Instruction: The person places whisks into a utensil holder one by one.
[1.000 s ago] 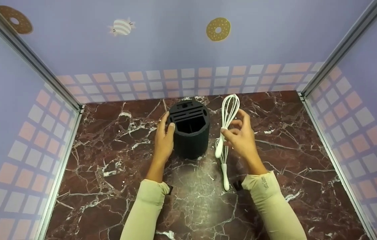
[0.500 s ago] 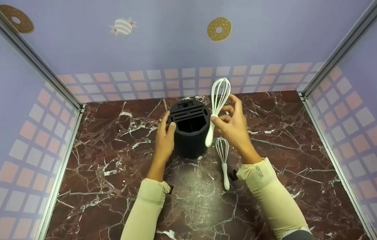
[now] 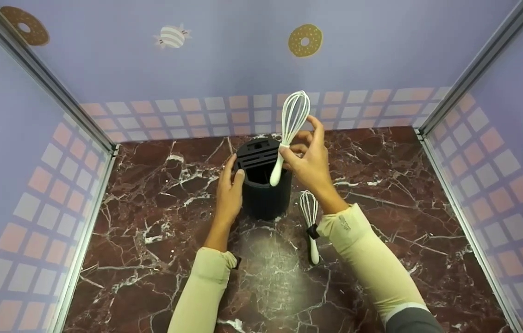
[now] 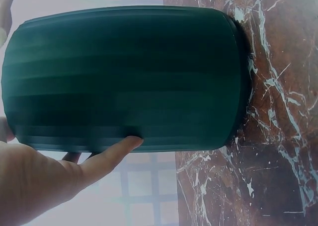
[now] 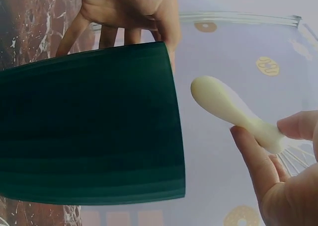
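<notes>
A dark round utensil holder (image 3: 267, 201) stands upright on the marble-patterned table; the wrist views tint it deep green. Slots and an opening with a divider show in its top. My left hand (image 3: 229, 196) grips its left side, thumb near the rim, with a finger against the wall (image 4: 124, 82) in the left wrist view. My right hand (image 3: 310, 164) pinches a white whisk (image 3: 295, 113) where wires meet handle. The whisk's wires point up and its handle (image 5: 218, 98) tilts down, overlapping the opening in the head view. Beyond the rim, the inside is dark.
A second white whisk (image 3: 308, 203) lies on the table right of the holder, partly covered by a black strap piece (image 3: 313, 231) at my right cuff. Patterned lilac walls (image 3: 224, 60) with metal corner rails enclose the table (image 3: 150, 282) at back and sides.
My right hand has carried the whisk up and to the left, from beside the holder to over its opening. The left hand and the holder have stayed put.
</notes>
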`<state>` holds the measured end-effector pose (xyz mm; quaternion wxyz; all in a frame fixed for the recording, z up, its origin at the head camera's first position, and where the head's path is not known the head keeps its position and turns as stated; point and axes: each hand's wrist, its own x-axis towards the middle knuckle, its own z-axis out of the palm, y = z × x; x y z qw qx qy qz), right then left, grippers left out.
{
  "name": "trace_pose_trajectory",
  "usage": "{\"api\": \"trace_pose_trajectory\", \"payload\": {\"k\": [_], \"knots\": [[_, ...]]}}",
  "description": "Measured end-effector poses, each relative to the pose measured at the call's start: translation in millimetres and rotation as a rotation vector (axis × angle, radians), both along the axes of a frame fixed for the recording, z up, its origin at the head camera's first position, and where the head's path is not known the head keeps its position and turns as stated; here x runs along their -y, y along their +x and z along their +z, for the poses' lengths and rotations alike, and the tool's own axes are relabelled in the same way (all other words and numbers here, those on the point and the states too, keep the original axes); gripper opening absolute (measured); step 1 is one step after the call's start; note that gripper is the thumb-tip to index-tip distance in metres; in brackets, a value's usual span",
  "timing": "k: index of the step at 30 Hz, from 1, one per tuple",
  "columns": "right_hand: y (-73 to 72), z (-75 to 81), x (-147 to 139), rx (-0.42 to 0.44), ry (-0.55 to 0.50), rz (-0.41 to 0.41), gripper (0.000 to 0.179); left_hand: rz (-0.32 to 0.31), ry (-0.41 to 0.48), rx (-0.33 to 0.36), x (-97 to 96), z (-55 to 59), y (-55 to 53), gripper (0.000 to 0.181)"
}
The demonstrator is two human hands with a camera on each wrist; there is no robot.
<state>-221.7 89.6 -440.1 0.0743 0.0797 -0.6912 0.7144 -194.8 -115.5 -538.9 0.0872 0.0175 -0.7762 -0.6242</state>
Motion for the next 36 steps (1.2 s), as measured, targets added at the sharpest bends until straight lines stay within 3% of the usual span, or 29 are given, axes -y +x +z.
{"api": "trace_pose_trajectory", "payload": {"k": [6, 12, 22, 30, 36], "knots": [[-8.2, -3.2, 14, -0.031, -0.012, 0.008, 0.087, -0.005, 0.016, -0.001, 0.8, -1.1, 0.0, 0.051], [-14.9, -13.8, 22, -0.077, 0.066, 0.011, 0.084, -0.006, 0.002, 0.012, 0.6, 0.2, 1.1, 0.051], [-16.7, -33.6, 29, -0.148, 0.150, -0.008, 0.100, 0.002, 0.020, 0.010, 0.0, -0.1, 0.4, 0.053], [-10.4, -43.3, 31, -0.274, 0.423, -0.066, 0.089, 0.020, -0.021, 0.024, -0.6, 0.1, 1.5, 0.050], [-4.0, -46.2, 33, -0.318, 0.515, -0.083, 0.077, 0.028, -0.035, 0.011, -0.7, 1.1, 0.3, 0.051]]}}
